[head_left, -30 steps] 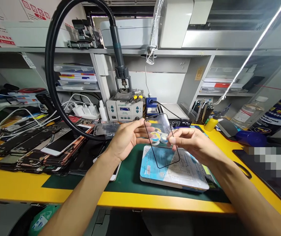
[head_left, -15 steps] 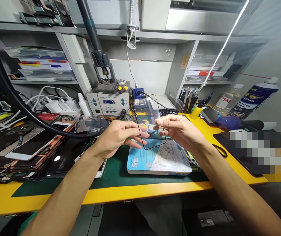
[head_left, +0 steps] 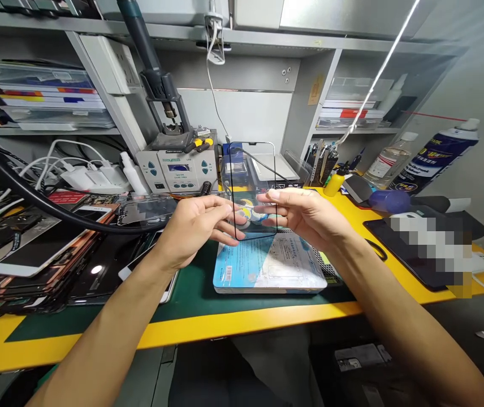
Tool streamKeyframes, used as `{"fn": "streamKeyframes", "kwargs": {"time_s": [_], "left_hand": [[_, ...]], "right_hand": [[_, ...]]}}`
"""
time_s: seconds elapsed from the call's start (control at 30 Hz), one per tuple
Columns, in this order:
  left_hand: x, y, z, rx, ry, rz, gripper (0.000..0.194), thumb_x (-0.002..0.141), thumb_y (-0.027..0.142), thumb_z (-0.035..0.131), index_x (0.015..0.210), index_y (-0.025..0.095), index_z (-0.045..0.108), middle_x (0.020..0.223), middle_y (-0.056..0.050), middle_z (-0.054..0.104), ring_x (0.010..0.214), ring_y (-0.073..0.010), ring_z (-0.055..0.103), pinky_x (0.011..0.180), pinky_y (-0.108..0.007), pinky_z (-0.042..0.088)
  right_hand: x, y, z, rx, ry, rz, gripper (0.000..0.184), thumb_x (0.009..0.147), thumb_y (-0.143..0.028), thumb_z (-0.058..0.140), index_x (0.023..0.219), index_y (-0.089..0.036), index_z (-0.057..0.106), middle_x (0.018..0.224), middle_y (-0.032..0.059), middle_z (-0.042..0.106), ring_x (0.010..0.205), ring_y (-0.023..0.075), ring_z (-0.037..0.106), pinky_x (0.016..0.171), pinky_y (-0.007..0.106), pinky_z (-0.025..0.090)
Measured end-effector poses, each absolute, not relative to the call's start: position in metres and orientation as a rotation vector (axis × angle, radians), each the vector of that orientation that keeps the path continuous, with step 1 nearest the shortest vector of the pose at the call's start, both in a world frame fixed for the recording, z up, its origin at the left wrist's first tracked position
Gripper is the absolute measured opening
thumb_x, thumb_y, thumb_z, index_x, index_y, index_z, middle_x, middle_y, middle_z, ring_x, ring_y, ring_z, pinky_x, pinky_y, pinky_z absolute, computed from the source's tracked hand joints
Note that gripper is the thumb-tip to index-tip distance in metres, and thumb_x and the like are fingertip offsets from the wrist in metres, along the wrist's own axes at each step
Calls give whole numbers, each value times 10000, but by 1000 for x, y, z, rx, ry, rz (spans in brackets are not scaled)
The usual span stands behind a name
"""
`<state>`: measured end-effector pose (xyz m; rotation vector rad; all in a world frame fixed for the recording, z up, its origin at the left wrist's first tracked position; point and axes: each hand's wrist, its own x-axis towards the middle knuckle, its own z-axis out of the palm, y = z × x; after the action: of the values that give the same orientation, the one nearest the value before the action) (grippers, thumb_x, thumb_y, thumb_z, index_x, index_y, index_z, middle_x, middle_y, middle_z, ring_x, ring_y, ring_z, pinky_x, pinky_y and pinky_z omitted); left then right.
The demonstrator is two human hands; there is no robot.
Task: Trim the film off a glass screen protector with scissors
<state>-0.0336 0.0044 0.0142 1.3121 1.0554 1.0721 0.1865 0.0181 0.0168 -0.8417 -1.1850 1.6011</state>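
Between my hands stands a clear phone glass [head_left: 254,183] with a thin black border, upright and facing me. My left hand [head_left: 199,226] grips its left edge, the thumb in front and fingertips showing through the pane. At the right edge, my right hand [head_left: 305,212] holds it with the thumb near the border and the fingers behind. Below the glass a thick blue and white packet [head_left: 269,268] lies on the green mat [head_left: 195,299]. Round blue, yellow and white items show through the pane; their kind is not clear.
Stacked phones and phone parts [head_left: 51,243] fill the left side, with a black cable [head_left: 55,212] arching above. Behind are a soldering station [head_left: 178,169] and a shelf [head_left: 305,42]. At right stand a yellow bottle [head_left: 334,182], a clear bottle [head_left: 390,164] and a spray can [head_left: 437,155].
The phone glass has turned from tilted to nearly upright and square to me. My right fingers have spread a little. The view has shifted slightly downward.
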Motion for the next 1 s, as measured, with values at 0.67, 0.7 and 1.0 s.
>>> {"fn": "streamKeyframes", "kwargs": {"time_s": [0.67,0.7,1.0], "left_hand": [[-32,3,16,1396,1103,1099,154,853,234,664,894,91,708,885,-116,786,624,-214,755,528,-268,623],[-32,3,16,1395,1102,1101,155,852,231,662,898,90,709,864,-113,786,623,-217,754,525,-267,622],[-34,2,17,1399,1098,1078,177,876,252,669,931,88,708,852,-110,785,661,-217,757,544,-264,626]], "right_hand": [[186,20,12,-845,-1201,1605,221,734,-306,880,823,-135,773,890,74,739,829,208,719,650,285,590],[187,20,12,-843,-1200,1606,220,737,-305,879,823,-132,773,872,75,736,829,210,718,643,281,590],[186,20,9,-845,-1214,1589,200,768,-301,851,842,-135,766,867,58,736,820,200,725,640,269,605]]}}
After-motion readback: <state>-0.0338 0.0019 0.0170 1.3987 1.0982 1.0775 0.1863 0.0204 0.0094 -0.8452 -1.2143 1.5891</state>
